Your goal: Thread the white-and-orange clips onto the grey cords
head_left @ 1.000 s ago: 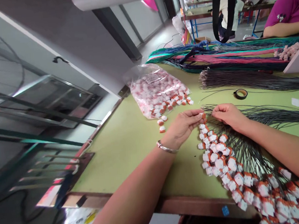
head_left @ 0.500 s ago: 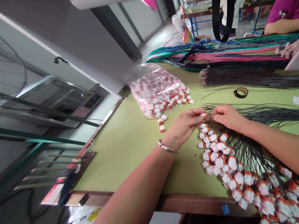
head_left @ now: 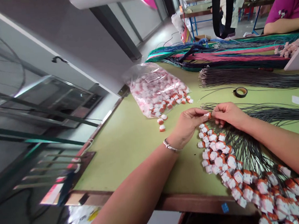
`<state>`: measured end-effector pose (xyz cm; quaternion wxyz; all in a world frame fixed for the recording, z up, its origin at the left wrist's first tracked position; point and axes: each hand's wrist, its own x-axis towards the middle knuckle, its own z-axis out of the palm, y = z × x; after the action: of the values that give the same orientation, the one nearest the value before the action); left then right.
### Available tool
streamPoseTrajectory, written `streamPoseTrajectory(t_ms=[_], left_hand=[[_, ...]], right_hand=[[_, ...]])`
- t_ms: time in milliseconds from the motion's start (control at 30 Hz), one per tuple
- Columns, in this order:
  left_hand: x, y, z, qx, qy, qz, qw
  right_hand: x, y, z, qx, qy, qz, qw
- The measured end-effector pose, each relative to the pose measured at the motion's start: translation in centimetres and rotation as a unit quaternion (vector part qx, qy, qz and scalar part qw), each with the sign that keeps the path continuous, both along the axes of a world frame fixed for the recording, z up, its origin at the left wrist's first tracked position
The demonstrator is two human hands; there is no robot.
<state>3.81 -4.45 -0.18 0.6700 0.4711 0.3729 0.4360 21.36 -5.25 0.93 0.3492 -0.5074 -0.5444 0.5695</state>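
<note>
**Both hands meet over one connector**

We're looking down at the pale green tabletop [head_left: 131,142], and both hands are close together near the middle of it. The left hand [head_left: 189,124], with a silver bangle [head_left: 172,146] on its wrist, pinches a small white-and-orange plastic connector [head_left: 207,114] between thumb and fingertips. The right hand [head_left: 227,115] is curled, its fingertips pressed together right against that connector. We cannot tell whether they grip the connector or a wire end.

The connector sits just above the table, at the top of a fan of thin dark wires [head_left: 248,151]. A long heap of white-and-orange connectors already on wires [head_left: 223,161] trails from under the hands toward the near edge.

To the left lies a clear plastic bag of loose connectors [head_left: 155,88], with two stray connectors [head_left: 161,125] just beside its mouth. Beyond the right hand we see a small roll of black tape [head_left: 240,92]. Further back lie a bundle of dark wires [head_left: 254,77] and bundles of teal, pink and blue wires [head_left: 225,53]. At the top right, another person's arm in a magenta sleeve [head_left: 287,3] rests at the far side.
</note>
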Motion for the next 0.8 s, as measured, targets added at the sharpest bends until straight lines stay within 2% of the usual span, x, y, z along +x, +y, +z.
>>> streamPoseTrajectory(t_ms=[200, 433, 600, 800], left_hand=[[0.1, -0.1, 0.0, -0.030, -0.025, 0.015, 0.999], [0.2, -0.3, -0.1, -0.013, -0.006, 0.023, 1.000], [0.6, -0.4, -0.3, 0.011, 0.014, 0.022, 1.000], [1.0, -0.3, -0.5, 0.030, 0.033, 0.032, 0.998]], right_hand=[[-0.3, -0.1, -0.2, 0.029, -0.005, -0.026, 0.999], [-0.6, -0.3, -0.2, 0.035, -0.041, -0.043, 0.998], [-0.8, -0.2, -0.9, 0.051, -0.071, -0.050, 0.995], [-0.6, -0.2, -0.8, 0.032, -0.043, -0.051, 0.997]])
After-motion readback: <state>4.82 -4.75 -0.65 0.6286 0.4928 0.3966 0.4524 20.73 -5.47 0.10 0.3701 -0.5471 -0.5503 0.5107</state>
